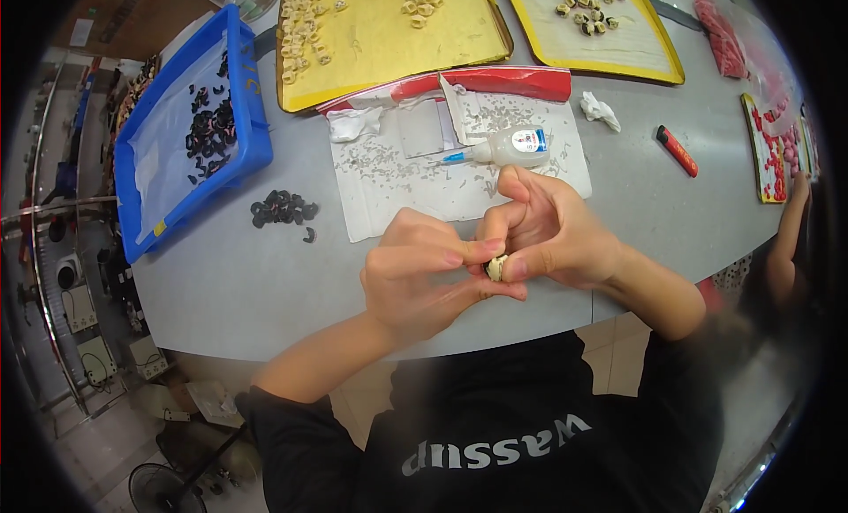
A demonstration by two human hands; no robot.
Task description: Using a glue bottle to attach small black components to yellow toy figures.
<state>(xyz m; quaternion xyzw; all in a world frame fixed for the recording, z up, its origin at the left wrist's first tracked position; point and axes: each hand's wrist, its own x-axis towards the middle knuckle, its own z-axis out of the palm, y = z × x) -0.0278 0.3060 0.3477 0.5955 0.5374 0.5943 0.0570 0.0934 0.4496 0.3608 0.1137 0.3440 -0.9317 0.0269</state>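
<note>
Cream piece [497,268] sits between left hand [420,270] and right hand [565,235], bottle [519,148] just beyond.

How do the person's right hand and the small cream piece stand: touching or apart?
Touching. The head view shows the right hand with its thumb tip against the small cream piece, no gap visible between them.

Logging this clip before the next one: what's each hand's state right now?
Left hand: closed, pinching a small cream-and-black piece.
Right hand: closed, thumb pressed on the same piece.
</note>
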